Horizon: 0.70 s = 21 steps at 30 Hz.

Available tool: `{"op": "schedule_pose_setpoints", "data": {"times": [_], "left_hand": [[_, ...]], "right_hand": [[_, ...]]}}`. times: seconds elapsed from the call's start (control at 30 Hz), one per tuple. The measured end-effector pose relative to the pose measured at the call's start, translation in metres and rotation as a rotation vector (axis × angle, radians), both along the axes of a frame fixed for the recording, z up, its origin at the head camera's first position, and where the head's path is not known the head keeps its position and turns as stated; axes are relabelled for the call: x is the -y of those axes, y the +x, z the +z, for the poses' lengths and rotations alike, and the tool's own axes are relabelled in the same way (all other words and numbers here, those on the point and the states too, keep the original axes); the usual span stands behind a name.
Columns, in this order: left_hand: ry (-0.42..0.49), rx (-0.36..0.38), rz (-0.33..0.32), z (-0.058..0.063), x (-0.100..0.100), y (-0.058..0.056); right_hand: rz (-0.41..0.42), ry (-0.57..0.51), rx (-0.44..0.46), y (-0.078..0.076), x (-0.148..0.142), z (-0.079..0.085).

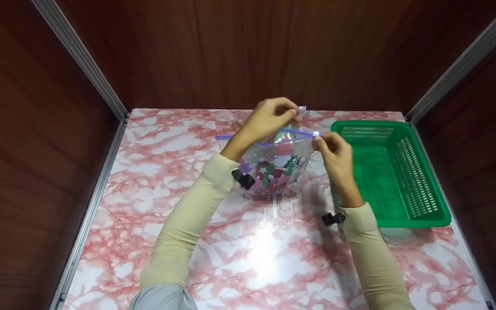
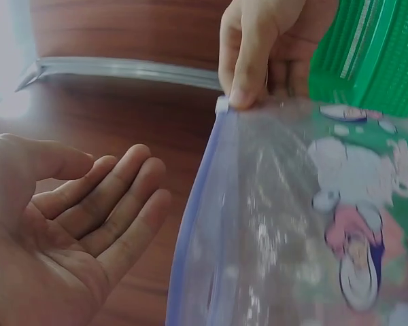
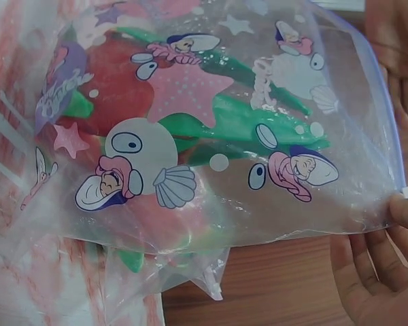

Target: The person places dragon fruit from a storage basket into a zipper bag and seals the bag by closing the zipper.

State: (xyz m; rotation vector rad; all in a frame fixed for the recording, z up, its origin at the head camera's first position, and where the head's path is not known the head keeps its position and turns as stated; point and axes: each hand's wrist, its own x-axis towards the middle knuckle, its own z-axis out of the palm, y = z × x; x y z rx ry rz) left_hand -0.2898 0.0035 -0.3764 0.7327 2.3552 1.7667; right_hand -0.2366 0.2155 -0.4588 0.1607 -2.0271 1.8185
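Observation:
A clear slider zip bag (image 1: 274, 172) printed with cartoon shells and starfish stands on the table, with red and green things inside whose kind I cannot tell. My right hand (image 1: 337, 153) pinches its top right corner at the white slider (image 1: 316, 134) on the purple zip strip (image 2: 190, 234). Above the bag's mouth, my left hand (image 1: 269, 118) has its fingers loosely bent. In the left wrist view that palm (image 2: 61, 265) faces the bag, apart from it and holding nothing. Behind stands another clear bag (image 3: 180, 282), mostly hidden, its white slider (image 1: 302, 108) showing.
To the right, a green plastic basket (image 1: 429, 224) with slotted walls sits on the red and white marbled table (image 1: 153, 185). Brown wood-look panels (image 1: 248, 51) with metal edge rails enclose the back and both sides.

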Motion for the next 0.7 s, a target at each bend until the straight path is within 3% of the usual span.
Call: {"op": "schedule_pose_setpoints", "data": {"times": [0.13,0.3,0.53,0.7], "left_hand": [[-0.068,-0.001,-0.029,0.002,-0.017,-0.001],[-0.215,-0.018,-0.066,0.004,-0.034,-0.005],[-0.417,-0.043,-0.109,0.005,-0.048,-0.013],[-0.512,-0.046,-0.161,0.005,-0.053,-0.017]], "right_hand": [[-0.008,0.025,-0.014,0.0,0.001,-0.001],[-0.016,0.048,-0.022,0.0,0.001,-0.001],[0.002,0.033,-0.036,-0.016,-0.012,-0.026],[-0.012,0.024,-0.014,-0.015,-0.008,-0.022]]}}
